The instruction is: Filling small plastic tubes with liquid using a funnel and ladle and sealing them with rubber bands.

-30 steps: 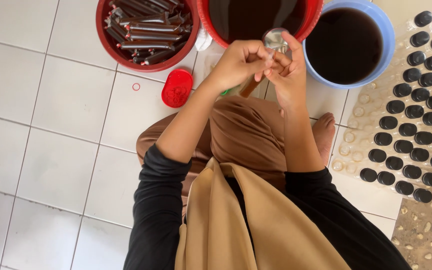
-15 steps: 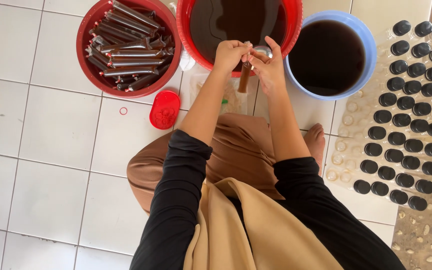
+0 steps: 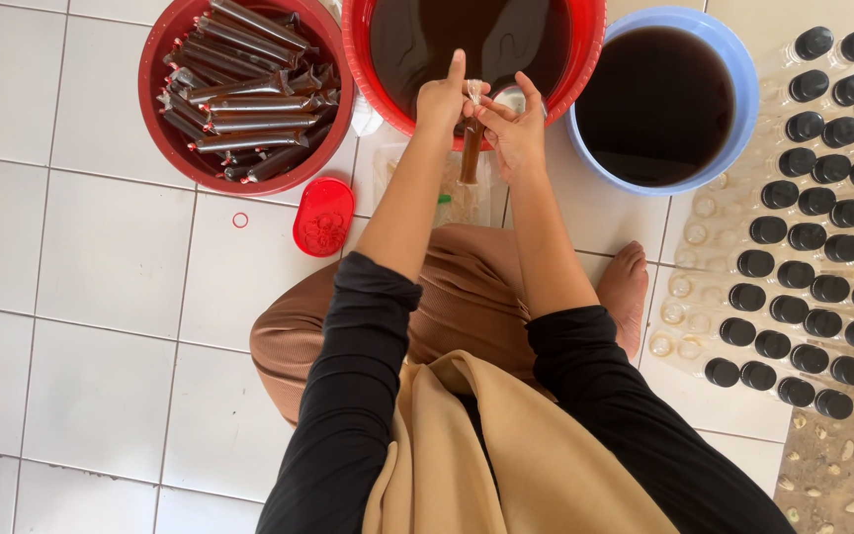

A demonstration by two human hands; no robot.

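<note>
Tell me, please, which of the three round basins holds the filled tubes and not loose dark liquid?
The smaller red basin at far left: it holds filled tubes; the other two hold dark liquid.

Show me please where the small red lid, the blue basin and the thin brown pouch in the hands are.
small red lid (image 3: 323, 216), head view, middle of its top.
blue basin (image 3: 733, 59), head view, right rim.
thin brown pouch (image 3: 470, 153), head view, its hanging middle.

Two red basins (image 3: 165, 59), a blue basin (image 3: 733, 69), black-capped bottles (image 3: 822, 188), white tiles (image 3: 81, 247).
</note>
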